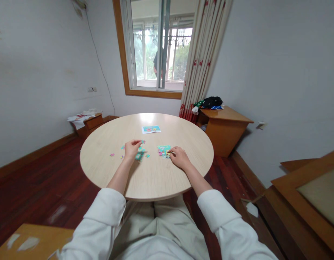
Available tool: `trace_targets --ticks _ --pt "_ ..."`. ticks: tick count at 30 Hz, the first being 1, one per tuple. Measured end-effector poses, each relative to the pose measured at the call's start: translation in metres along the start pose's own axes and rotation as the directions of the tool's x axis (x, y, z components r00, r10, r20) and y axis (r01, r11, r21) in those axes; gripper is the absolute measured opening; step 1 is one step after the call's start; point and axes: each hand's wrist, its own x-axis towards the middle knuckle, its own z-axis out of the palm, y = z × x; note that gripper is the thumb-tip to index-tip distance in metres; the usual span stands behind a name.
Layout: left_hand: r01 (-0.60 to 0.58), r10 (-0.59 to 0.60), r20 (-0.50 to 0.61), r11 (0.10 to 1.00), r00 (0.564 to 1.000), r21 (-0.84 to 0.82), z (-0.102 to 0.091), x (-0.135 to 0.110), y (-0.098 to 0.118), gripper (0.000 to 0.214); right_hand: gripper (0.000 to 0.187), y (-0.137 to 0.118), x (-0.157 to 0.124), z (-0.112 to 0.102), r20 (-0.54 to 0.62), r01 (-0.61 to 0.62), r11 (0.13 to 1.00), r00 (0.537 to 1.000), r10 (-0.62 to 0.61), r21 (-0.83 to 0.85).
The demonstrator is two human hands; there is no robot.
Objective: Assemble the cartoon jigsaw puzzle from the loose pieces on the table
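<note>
The left hand (132, 148) pinches a jigsaw piece (143, 142); the right hand (179, 157), whose grip I cannot tell, might split the partial jigsaw (163, 148), at the counter's (156, 184) three o'clock, by pressing sideways.

Loose pieces (139, 156) left of joined puzzle (163, 148)

Bare left hand (132, 148) has a tiny teal-and-pink jigsaw piece (143, 142) pinched, bare right hand (179, 157) touching the squarish teal multicoloured puzzle patch (163, 148) on the right.
</note>
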Motion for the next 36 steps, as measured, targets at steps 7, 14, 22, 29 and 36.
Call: trace_targets --ticks 7,14,22,29,36 --pt "-0.06 0.033 0.156 0.983 0.987 0.172 0.038 -0.003 -0.015 0.002 0.019 -0.004 0.0 -0.002 0.003 0.006 1.0 1.0 -0.006 0.001" --pt "-0.19 0.057 0.259 0.83 0.964 0.524 0.044 -0.013 -0.019 0.011 0.019 -0.008 0.0 -0.004 0.013 -0.006 1.0 1.0 0.006 0.0" --pt "-0.225 0.032 0.309 0.756 0.951 0.615 0.049 -0.018 -0.013 0.013 0.019 -0.005 -0.001 0.001 -0.006 0.018 1.0 1.0 -0.018 -0.003" --pt "-0.236 0.024 0.321 0.73 0.947 0.641 0.052 -0.021 -0.01 0.014 0.019 -0.006 -0.001 0.0 0.009 0.0 1.0 1.0 0.0 -0.008" --pt "-0.199 0.015 0.289 0.758 0.957 0.621 0.055 -0.02 -0.012 0.015 0.019 -0.007 -0.002 -0.001 0.009 0.006 1.0 1.0 -0.006 -0.003"
